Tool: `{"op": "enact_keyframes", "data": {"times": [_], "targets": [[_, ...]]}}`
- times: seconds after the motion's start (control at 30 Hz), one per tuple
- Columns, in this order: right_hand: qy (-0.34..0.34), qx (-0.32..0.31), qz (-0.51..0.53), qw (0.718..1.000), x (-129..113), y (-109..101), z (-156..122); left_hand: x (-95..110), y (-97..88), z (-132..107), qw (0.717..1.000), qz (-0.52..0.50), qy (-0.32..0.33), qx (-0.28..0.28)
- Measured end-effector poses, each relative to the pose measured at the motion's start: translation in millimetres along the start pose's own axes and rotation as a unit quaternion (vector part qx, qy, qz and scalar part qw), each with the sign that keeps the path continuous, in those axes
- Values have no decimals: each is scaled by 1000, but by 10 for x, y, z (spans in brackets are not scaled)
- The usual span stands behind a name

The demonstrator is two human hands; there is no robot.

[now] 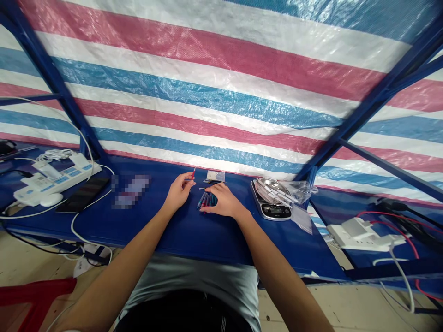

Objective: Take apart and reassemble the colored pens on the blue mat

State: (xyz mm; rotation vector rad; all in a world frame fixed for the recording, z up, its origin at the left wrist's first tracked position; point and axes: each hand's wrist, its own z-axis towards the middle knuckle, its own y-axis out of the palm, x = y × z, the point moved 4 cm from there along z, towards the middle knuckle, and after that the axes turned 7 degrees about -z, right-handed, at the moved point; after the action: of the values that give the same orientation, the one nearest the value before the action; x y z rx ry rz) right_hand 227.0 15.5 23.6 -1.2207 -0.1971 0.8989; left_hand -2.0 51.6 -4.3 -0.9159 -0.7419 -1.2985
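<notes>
Blue-covered table [194, 240] carries a silver digital scale with steel bowl [272, 208] at right, clear of the hands, and a white power strip [51, 182] far left. Right hand [223, 203] lies flat mid-table, fingers spread and unclenched over a loose pile of thin red and blue pens [205, 200], likely pinning them against rolling. Left hand [178, 191], just left of the pile, pinches fingers on one thin red-tipped pen [193, 175], tip raised, held apart from the rest.

A scale [272, 203], power strip [51, 182] and phone [83, 194] on the table [194, 235].
</notes>
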Motion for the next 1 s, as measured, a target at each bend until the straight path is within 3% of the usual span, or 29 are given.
{"op": "enact_keyframes", "data": {"times": [0.27,0.43,0.53,0.67,0.73,0.8,1.0], "targets": [[9,-4,-37,999,-123,69,28,-45,26,-14,999,-40,-18,5],[50,61,108,991,-50,0,54,72,4,-26,999,39,8,5],[114,101,302,941,42,-40,87,187,11,-37,996,83,29,-6],[149,119,547,815,91,-76,114,270,47,-53,994,103,32,-29],[152,124,603,773,95,-95,114,279,64,-59,993,106,37,-36],[154,123,627,754,98,-101,109,274,78,-61,993,106,43,-41],[169,113,643,738,123,-53,101,268,115,-71,990,108,56,-63]]}}
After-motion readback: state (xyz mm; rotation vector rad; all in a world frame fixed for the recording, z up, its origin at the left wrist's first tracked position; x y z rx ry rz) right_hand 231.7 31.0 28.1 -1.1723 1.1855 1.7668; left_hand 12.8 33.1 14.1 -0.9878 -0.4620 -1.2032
